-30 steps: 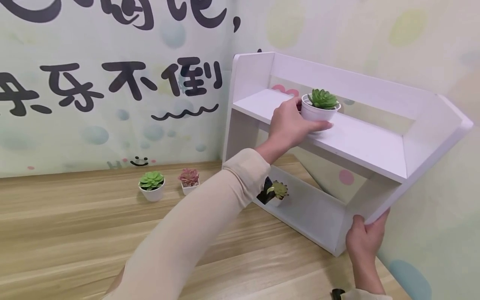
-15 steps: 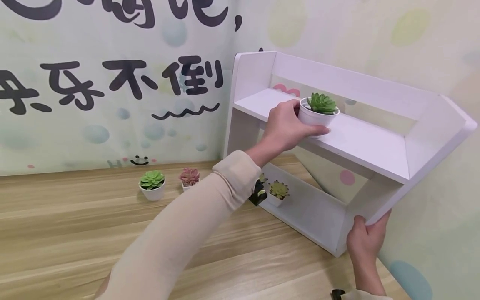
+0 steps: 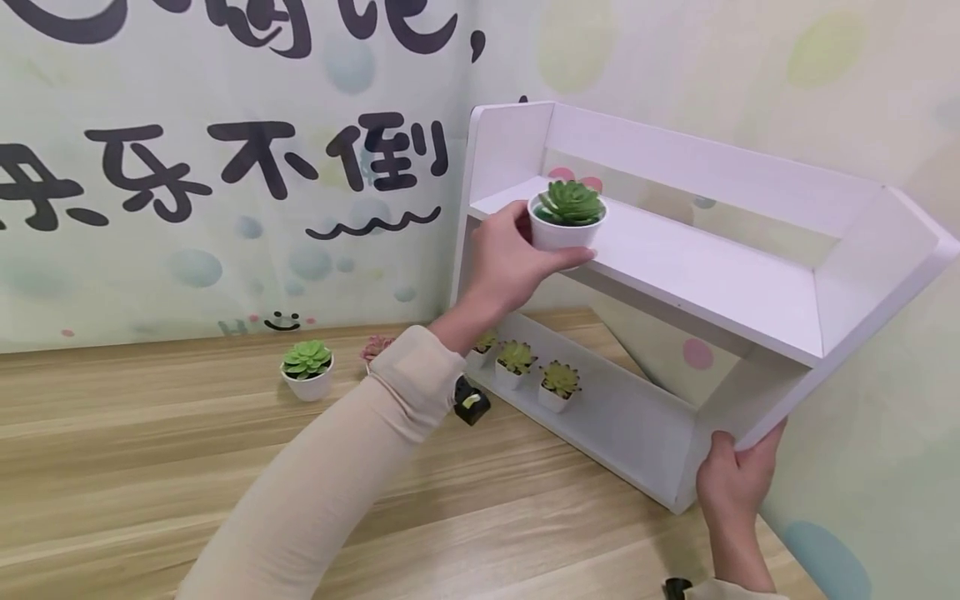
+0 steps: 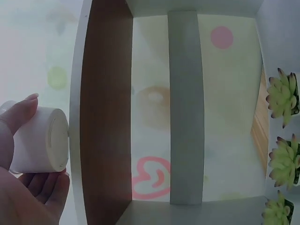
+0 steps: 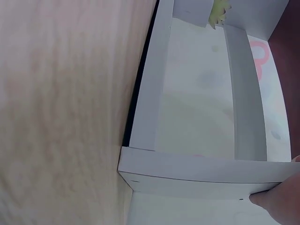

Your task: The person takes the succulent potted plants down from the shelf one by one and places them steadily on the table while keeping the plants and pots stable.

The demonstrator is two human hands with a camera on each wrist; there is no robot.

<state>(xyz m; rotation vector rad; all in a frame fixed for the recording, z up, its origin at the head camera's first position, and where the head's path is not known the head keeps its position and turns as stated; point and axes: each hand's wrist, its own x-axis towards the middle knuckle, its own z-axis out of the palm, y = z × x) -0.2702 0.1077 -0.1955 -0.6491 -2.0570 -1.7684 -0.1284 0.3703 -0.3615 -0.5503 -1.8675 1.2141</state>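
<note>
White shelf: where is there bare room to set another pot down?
Upper board: bare between the held pot and the right side panel. Lower board: bare from the rightmost small succulent to that panel. Crowded: its left end, with three succulents.

In the head view, the wood-grain surface [image 3: 187, 467] reached from six to nine o'clock, bearing a light-green potted succulent [image 3: 307, 372] toward eight o'clock and a partly hidden reddish succulent [image 3: 375, 346] at its three o'clock. Three small yellow-green succulents [image 3: 516, 358] stood toward five. At ten o'clock, black lettering [image 3: 251, 130] ran across the spotted wall covering [image 3: 150, 275].
</note>
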